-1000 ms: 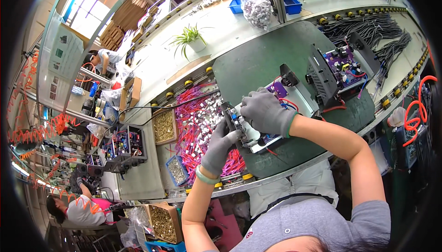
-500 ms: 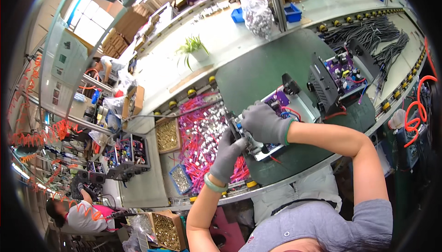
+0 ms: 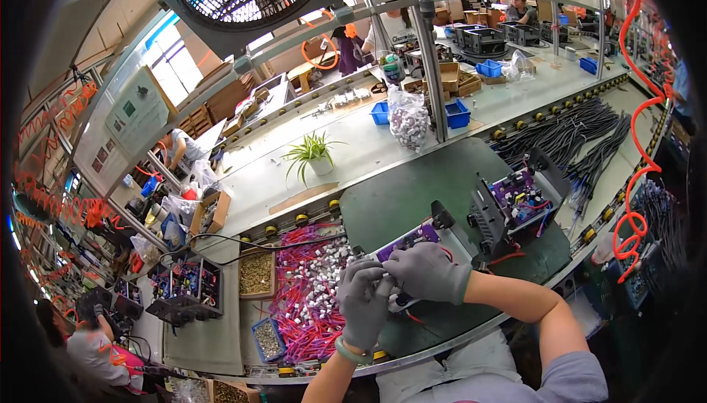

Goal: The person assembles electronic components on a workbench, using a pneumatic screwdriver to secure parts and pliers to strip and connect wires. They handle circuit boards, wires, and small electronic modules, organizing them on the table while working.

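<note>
Both my hands wear grey gloves and meet over the near left end of an open metal case (image 3: pixel 462 247) with a purple circuit board (image 3: pixel 414 241). My left hand (image 3: pixel 364 301) has its fingers bent and closed at the tips. Against it, my right hand (image 3: pixel 428 272) is pinched from the right side. Whatever small thing lies between the fingertips is too hidden to name. The case rests on a green mat (image 3: pixel 398 195), a black end panel (image 3: pixel 442 215) standing at its far end. Left of my hands spreads a heap of red and purple wires with white connectors (image 3: pixel 313 292).
A second open unit (image 3: pixel 512 204) stands right on the mat, black cables (image 3: pixel 549 134) beyond. Left are a box of brass-coloured screws (image 3: pixel 256 274), a blue tray (image 3: pixel 268 338) and another unit (image 3: pixel 188 289). An orange coiled hose (image 3: pixel 635 204) hangs right. A person (image 3: pixel 99 355) works lower left.
The view has tilted up, showing the fan and far benches. My hands have come off the dark end piece of the case and now meet at their fingertips.
</note>
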Tool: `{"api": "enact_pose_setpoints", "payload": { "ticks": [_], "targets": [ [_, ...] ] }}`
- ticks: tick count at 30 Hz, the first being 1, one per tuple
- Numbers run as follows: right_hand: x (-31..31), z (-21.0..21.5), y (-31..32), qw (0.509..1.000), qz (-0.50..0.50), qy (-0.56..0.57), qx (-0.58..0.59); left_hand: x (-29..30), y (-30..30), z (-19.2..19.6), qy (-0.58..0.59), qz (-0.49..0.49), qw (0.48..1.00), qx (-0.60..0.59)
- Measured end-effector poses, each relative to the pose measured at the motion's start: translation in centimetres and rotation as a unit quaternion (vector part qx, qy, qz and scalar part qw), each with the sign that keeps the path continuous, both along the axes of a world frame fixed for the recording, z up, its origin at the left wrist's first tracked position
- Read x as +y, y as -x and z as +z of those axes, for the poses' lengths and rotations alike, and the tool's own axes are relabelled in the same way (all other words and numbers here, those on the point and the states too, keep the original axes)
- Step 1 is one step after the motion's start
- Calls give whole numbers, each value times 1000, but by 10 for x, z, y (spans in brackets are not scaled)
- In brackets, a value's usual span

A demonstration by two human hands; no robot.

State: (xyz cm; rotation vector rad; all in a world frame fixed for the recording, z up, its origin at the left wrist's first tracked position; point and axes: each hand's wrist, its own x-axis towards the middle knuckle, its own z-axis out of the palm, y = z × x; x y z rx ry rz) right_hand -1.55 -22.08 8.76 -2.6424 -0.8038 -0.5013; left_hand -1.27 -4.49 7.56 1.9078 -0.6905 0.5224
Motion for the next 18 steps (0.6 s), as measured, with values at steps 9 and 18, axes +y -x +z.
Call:
{"api": "enact_pose_setpoints", "payload": {
  "ticks": [9, 18],
  "targets": [
    [-4, 0, 3, 986, 51, -130, 88, 4, -1, 10, -18, -4, 999, 42],
    [9, 10, 1, 956, 62, -269, 103, 11, -6, 1, 33, 41, 998, 17]
  ]
}}
